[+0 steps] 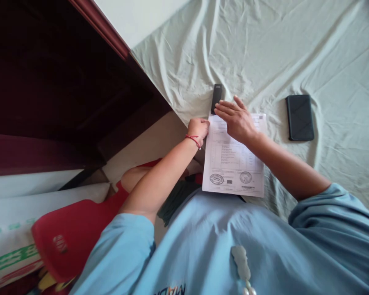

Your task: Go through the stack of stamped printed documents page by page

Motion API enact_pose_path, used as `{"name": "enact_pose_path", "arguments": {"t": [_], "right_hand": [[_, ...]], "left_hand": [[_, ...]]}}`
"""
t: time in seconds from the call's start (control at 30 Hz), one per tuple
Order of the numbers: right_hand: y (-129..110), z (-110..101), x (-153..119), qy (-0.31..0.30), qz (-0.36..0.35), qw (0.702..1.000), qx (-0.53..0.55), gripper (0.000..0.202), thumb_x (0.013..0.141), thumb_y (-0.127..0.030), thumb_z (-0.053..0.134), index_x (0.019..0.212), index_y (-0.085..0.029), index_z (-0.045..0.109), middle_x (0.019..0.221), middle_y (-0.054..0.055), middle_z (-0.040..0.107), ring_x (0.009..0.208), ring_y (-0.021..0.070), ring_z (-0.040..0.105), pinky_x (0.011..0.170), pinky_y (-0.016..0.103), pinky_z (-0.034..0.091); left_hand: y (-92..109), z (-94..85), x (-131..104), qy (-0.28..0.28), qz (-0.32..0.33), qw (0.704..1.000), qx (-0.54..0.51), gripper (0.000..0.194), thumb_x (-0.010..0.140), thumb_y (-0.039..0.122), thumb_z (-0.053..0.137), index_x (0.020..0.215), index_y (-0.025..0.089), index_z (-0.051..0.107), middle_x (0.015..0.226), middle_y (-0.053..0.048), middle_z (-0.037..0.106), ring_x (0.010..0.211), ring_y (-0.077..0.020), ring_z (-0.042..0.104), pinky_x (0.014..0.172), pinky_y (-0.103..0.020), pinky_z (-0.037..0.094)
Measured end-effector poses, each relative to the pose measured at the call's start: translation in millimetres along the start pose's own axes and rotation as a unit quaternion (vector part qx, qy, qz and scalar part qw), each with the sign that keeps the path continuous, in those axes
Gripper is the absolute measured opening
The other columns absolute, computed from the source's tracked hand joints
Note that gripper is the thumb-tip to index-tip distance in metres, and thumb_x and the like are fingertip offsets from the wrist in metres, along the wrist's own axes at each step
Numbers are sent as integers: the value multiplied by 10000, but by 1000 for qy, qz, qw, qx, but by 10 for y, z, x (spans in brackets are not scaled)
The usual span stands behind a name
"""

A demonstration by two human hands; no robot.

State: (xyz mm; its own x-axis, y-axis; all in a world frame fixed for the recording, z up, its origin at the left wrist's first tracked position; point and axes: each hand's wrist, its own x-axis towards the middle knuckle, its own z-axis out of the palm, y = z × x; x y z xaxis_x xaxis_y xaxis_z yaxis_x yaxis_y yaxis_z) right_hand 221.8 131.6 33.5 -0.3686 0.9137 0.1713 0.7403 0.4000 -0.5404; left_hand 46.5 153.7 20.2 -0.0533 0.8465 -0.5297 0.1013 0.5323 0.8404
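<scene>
A printed paper document (233, 164), with round and oval stamps near its bottom, lies in front of me, its lower edge by my shirt. My left hand (199, 128) pinches its left edge close to the top corner. At that corner sits a black stapler (217, 97), its far end pointing away from me. My right hand (236, 119) lies flat over the top of the page, fingers stretched out and their tips at the stapler's near end. Whether the stapler's jaw is around the paper is hidden under the fingers.
A black phone (300, 117) rests to the right on the wrinkled pale green cloth (264, 53). Dark red furniture (49, 82) stands at the left. Below it are a white printed bag (15, 229) and a red fabric item (70, 237).
</scene>
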Motion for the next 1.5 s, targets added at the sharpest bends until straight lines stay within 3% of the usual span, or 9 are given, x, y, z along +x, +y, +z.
{"name": "enact_pose_path", "arguments": {"t": [0.13,0.27,0.6,0.77,0.87,1.07,1.2,1.4,1.5], "right_hand": [[13,58,-2,-25,-12,997,-71,671,915,-40,416,1523,-244,613,1626,43,567,1475,250,564,1338,586,250],[-57,45,-23,-44,1,992,-116,686,922,-28,381,1541,-229,596,1670,25,509,1351,223,661,1338,508,262],[-128,-41,-3,33,30,996,-82,598,997,-81,389,1499,-300,629,1581,33,618,1479,285,532,1300,590,289],[-86,-291,-408,160,160,970,-85,550,1028,-215,398,1557,-235,550,1570,147,598,1468,372,528,1192,649,415],[45,-397,-807,210,260,941,-53,549,1009,-317,438,1540,-206,522,1486,189,637,1281,329,670,1073,565,541],[111,-417,-1336,160,366,917,-1,578,976,-485,536,1479,-201,551,1148,155,797,1022,311,763,998,522,578],[118,-373,-1419,169,373,912,28,581,937,-485,600,1453,-218,571,1137,139,807,979,307,773,972,531,596],[197,-308,-1469,184,408,876,177,640,882,-545,681,1436,-244,573,1225,129,773,818,248,778,724,430,656],[155,-322,-1493,170,437,858,208,643,856,-543,722,1394,-208,612,1077,116,788,772,244,757,660,402,637]], "left_hand": [[33,6,-35,22,13,999,32,135,750,80,663,660,178,636,494,43,407,506,-118,422,516,-232,269],[100,-7,-89,4,-15,1000,19,187,788,107,691,639,174,601,495,49,409,457,-88,365,497,-230,240],[87,-4,-130,16,-17,999,46,238,866,67,628,648,165,626,495,49,436,427,-84,380,458,-228,238],[17,-73,-344,27,7,999,29,253,859,72,622,620,153,621,498,49,454,440,-71,381,462,-202,246],[-74,-125,-472,28,15,999,-2,223,856,96,627,639,146,625,484,64,426,430,-63,353,453,-196,231],[-199,-131,-624,26,12,997,-65,147,848,123,637,702,142,647,522,74,457,425,-53,362,440,-200,240],[-173,-123,-674,16,27,997,-68,152,809,153,707,678,154,630,532,75,462,431,-47,370,451,-199,257],[-157,-158,-690,14,36,997,-70,178,821,158,732,677,163,627,526,78,437,433,-49,365,453,-202,248],[-177,-185,-694,15,23,995,-93,196,867,121,679,685,164,621,522,79,426,419,-45,343,440,-209,223]]}}
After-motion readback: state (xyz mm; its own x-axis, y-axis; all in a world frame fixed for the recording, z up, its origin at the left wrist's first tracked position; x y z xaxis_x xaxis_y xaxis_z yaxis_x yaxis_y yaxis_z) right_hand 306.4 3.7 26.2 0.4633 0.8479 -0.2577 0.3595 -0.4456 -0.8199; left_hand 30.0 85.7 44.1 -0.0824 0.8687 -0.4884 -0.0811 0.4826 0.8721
